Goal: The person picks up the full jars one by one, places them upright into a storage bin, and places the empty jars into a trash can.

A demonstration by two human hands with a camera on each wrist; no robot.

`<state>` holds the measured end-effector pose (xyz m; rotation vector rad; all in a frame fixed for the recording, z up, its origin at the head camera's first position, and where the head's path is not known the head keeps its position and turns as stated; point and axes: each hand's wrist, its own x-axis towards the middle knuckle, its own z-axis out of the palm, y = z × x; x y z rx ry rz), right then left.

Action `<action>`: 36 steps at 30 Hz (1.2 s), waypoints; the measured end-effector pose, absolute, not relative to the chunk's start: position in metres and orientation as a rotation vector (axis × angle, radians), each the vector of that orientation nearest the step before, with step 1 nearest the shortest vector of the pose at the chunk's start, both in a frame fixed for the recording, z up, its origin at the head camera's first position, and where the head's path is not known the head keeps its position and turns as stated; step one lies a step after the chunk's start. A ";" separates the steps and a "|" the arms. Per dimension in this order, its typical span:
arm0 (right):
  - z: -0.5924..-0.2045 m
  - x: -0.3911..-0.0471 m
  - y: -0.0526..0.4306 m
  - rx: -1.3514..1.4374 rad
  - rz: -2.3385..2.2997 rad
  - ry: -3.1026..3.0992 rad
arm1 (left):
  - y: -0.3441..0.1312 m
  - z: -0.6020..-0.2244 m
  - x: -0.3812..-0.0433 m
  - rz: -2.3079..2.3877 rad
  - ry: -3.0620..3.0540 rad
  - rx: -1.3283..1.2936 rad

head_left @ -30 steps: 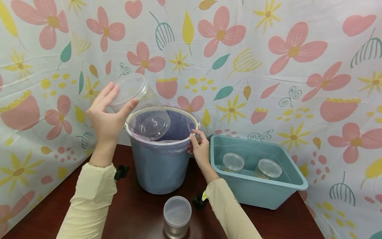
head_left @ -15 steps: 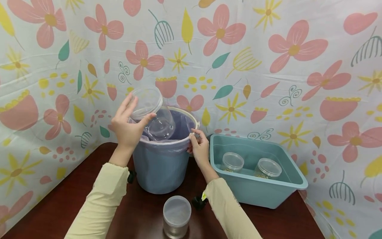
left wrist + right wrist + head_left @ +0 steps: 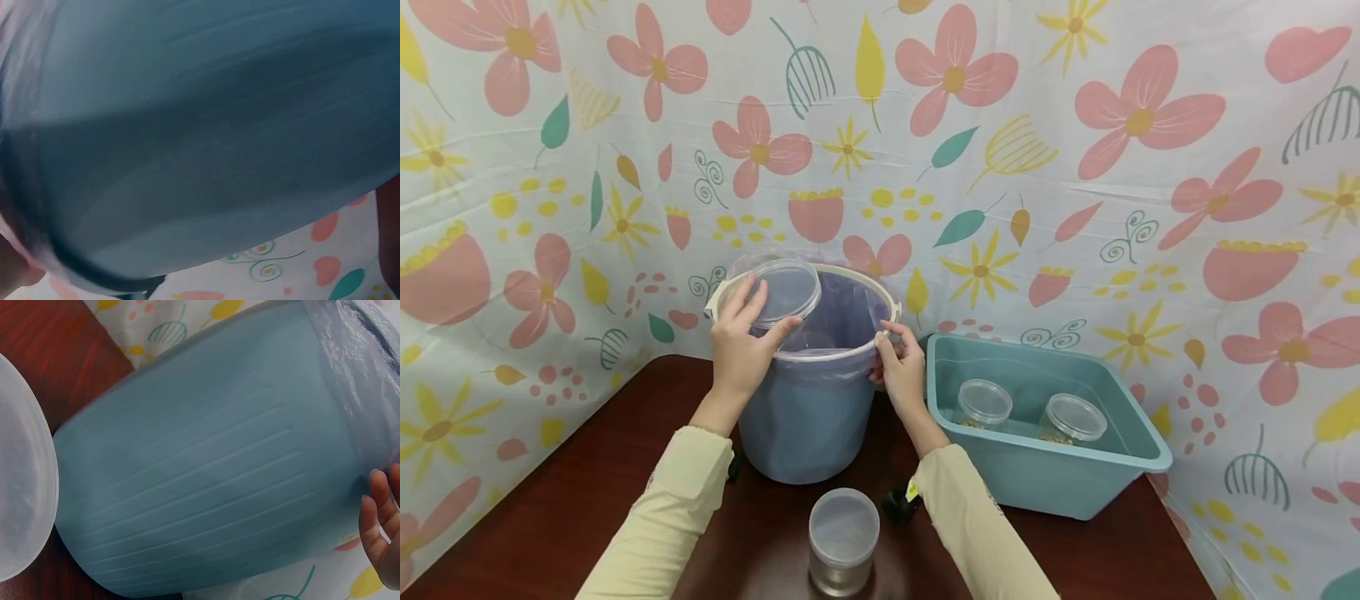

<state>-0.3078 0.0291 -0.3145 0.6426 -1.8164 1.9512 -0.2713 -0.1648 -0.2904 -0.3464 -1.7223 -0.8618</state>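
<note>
My left hand (image 3: 741, 346) grips a clear plastic jar (image 3: 788, 290) by its lidded end, thumb and fingers on opposite sides. The jar leans inside the mouth of a blue trash bin (image 3: 805, 425), its lower part largely hidden below the rim. A thin, see-through purple liner (image 3: 353, 375) folds over the bin's edge. On the right side of the white rim, my right hand (image 3: 904, 367) pinches the edge between thumb and fingers. In the left wrist view the bin's wall (image 3: 206, 156) fills most of the picture.
A lidded clear jar (image 3: 844, 529) stands on the dark red-brown table (image 3: 737, 533) in front of the bin. To the right, a teal basin (image 3: 1052, 475) contains two lidded jars with something yellowish-brown inside. A flowered curtain (image 3: 880, 167) hangs close behind.
My left hand has moved right and down, carrying the jar from above the bin's left rim deeper into its mouth. The right hand stays on the rim.
</note>
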 end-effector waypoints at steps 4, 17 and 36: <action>-0.315 -0.308 0.029 0.653 1.946 -1.814 | -0.166 -0.297 -0.270 -0.836 -1.855 -0.338; -0.315 -0.310 0.028 0.649 1.946 -1.821 | -0.179 -0.289 -0.265 -0.816 -2.161 -0.359; -0.316 -0.310 0.028 0.629 1.956 -1.846 | -0.178 -0.299 -0.246 -0.811 -1.950 -0.501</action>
